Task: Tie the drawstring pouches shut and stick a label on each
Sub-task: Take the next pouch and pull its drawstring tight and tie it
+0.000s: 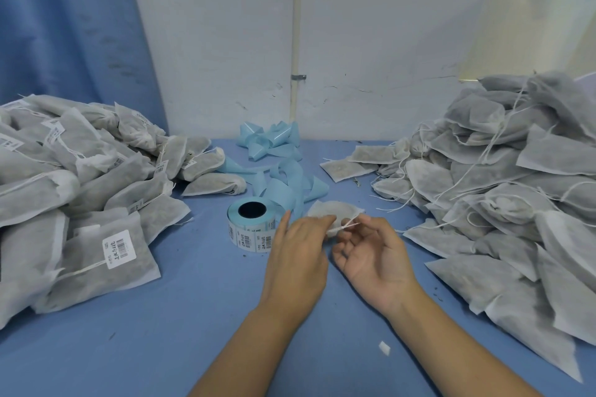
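While the left hand (296,248) is pinching the neck of one pouch (332,209), on or just above the tabletop (161,332) beside the single label roll (250,219), the right hand (374,255), palm up, is pinching its drawstring (347,226) taut. Judging by the two heaps, the job is sitting roughly midway: the labelled pile (80,177) at left is looking finished, and the unlabelled pile (500,187) at right is awaiting tying. Each holds too many to count.

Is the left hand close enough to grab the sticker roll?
Probably yes. The sticker roll stands right beside the left hand, with nothing between. But that hand holds the pouch while the right hand pinches its string.
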The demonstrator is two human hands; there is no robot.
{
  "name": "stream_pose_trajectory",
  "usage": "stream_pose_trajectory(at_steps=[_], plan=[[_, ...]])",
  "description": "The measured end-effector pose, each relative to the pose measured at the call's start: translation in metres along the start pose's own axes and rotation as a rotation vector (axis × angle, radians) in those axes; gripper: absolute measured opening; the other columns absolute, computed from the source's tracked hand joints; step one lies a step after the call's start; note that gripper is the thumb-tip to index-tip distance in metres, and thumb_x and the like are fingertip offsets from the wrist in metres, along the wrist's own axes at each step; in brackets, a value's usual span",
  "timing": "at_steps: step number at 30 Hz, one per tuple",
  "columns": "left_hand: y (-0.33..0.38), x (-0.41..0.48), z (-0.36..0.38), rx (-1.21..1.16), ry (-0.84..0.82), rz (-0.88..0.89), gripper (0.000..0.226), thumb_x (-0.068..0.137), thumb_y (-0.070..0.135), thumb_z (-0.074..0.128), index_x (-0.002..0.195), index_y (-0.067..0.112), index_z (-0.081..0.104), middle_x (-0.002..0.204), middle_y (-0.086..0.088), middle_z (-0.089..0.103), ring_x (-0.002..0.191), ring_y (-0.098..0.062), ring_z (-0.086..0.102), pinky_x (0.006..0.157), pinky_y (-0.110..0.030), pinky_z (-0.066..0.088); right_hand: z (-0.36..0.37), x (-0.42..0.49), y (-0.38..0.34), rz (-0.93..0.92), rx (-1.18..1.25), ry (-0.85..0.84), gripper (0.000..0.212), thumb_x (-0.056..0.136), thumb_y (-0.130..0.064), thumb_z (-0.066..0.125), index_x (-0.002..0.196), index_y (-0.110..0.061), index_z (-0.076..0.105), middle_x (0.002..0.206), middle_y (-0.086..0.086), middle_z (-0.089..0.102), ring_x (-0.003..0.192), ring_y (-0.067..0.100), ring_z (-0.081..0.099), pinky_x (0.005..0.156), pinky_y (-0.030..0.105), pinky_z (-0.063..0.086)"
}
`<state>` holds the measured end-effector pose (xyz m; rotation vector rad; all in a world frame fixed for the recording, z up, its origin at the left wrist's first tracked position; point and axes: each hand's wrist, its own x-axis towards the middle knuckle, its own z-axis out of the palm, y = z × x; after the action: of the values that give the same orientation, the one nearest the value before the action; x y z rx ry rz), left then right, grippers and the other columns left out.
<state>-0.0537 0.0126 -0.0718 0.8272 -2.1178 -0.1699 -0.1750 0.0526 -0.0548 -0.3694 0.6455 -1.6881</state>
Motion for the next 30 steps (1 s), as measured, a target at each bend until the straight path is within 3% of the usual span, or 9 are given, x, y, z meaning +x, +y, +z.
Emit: stream_pose_trajectory(at_steps=[3, 5, 9, 11, 15, 18, 20, 26, 30], plan=[[-0.003, -0.001, 0.0, -0.019, 0.001, -0.018, 0.055, 0.07, -0.014, 0.061, 0.12, 0.009, 0.062, 0.099, -0.005, 0.062, 0.095, -0.02, 0.05, 0.094, -0.04, 0.043, 0.003, -0.002, 0.002, 0.033, -0.014, -0.058, 0.004, 0.067, -0.017, 0.063, 0.065, -0.014, 0.061, 0.069, -0.001, 0.052, 0.057, 0.011, 0.05, 0.059, 0.021, 0.042], [-0.003, 0.0, -0.001, -0.065, -0.003, -0.06, 0.053, 0.074, -0.015, 0.056, 0.122, 0.008, 0.06, 0.104, -0.007, 0.057, 0.097, -0.023, 0.051, 0.086, -0.036, 0.044, 0.005, -0.003, 0.003, 0.053, -0.026, -0.106, 0.012, 0.057, -0.015, 0.072, 0.06, -0.014, 0.061, 0.067, -0.001, 0.05, 0.054, 0.01, 0.049, 0.057, 0.021, 0.043], [-0.001, 0.002, -0.003, -0.254, 0.092, -0.155, 0.043, 0.078, -0.012, 0.059, 0.117, 0.005, 0.061, 0.119, 0.005, 0.037, 0.095, 0.0, 0.043, 0.087, -0.004, 0.034, 0.007, -0.007, 0.002, 0.135, 0.014, -0.206, 0.036, 0.04, -0.011, 0.084, 0.059, -0.013, 0.053, 0.06, -0.001, 0.04, 0.049, 0.012, 0.038, 0.05, 0.021, 0.035], [-0.001, 0.002, -0.006, -0.328, 0.188, -0.23, 0.031, 0.078, -0.01, 0.063, 0.105, 0.005, 0.066, 0.125, 0.002, 0.037, 0.102, 0.001, 0.045, 0.086, 0.004, 0.028, 0.006, -0.007, 0.002, 0.161, 0.022, -0.232, 0.038, 0.041, -0.01, 0.083, 0.059, -0.014, 0.05, 0.057, -0.002, 0.038, 0.047, 0.012, 0.035, 0.047, 0.021, 0.033], [-0.001, 0.004, -0.014, -0.507, 0.289, -0.339, 0.032, 0.079, -0.003, 0.065, 0.093, 0.026, 0.061, 0.118, 0.005, 0.053, 0.103, 0.015, 0.047, 0.084, 0.002, 0.03, 0.006, -0.005, 0.003, 0.102, -0.016, -0.201, 0.038, 0.041, -0.01, 0.082, 0.059, -0.016, 0.049, 0.059, -0.001, 0.04, 0.049, 0.013, 0.036, 0.047, 0.021, 0.035], [0.0, 0.002, -0.015, -0.613, 0.301, -0.388, 0.043, 0.083, -0.004, 0.057, 0.094, 0.038, 0.055, 0.098, 0.007, 0.062, 0.087, 0.0, 0.057, 0.076, -0.008, 0.04, 0.005, -0.002, 0.004, 0.011, -0.088, -0.093, 0.02, 0.056, -0.011, 0.071, 0.06, -0.018, 0.052, 0.063, 0.0, 0.042, 0.051, 0.012, 0.038, 0.049, 0.02, 0.033], [0.003, 0.001, -0.015, -0.623, 0.341, -0.4, 0.046, 0.086, -0.004, 0.053, 0.093, 0.042, 0.054, 0.089, 0.008, 0.062, 0.077, 0.001, 0.055, 0.068, -0.006, 0.04, 0.004, -0.001, 0.004, -0.034, -0.117, -0.044, 0.013, 0.064, -0.01, 0.061, 0.062, -0.018, 0.05, 0.064, 0.0, 0.042, 0.051, 0.011, 0.039, 0.049, 0.019, 0.033], [0.007, 0.004, -0.016, -0.667, 0.498, -0.405, 0.055, 0.089, -0.008, 0.047, 0.103, 0.045, 0.052, 0.104, 0.018, 0.062, 0.091, 0.005, 0.058, 0.075, -0.004, 0.04, 0.009, -0.004, 0.018, -0.273, -0.368, 0.11, 0.024, 0.078, 0.0, 0.06, 0.063, -0.018, 0.055, 0.068, -0.007, 0.059, 0.065, 0.006, 0.056, 0.066, 0.022, 0.039], [0.003, 0.007, -0.017, -0.541, 0.521, -0.318, 0.056, 0.084, -0.018, 0.04, 0.11, 0.029, 0.056, 0.115, 0.001, 0.056, 0.106, 0.015, 0.047, 0.089, -0.001, 0.032, 0.012, -0.006, 0.024, -0.324, -0.4, 0.106, 0.021, 0.082, 0.001, 0.06, 0.068, -0.014, 0.058, 0.068, -0.005, 0.063, 0.064, 0.006, 0.061, 0.063, 0.016, 0.049]])
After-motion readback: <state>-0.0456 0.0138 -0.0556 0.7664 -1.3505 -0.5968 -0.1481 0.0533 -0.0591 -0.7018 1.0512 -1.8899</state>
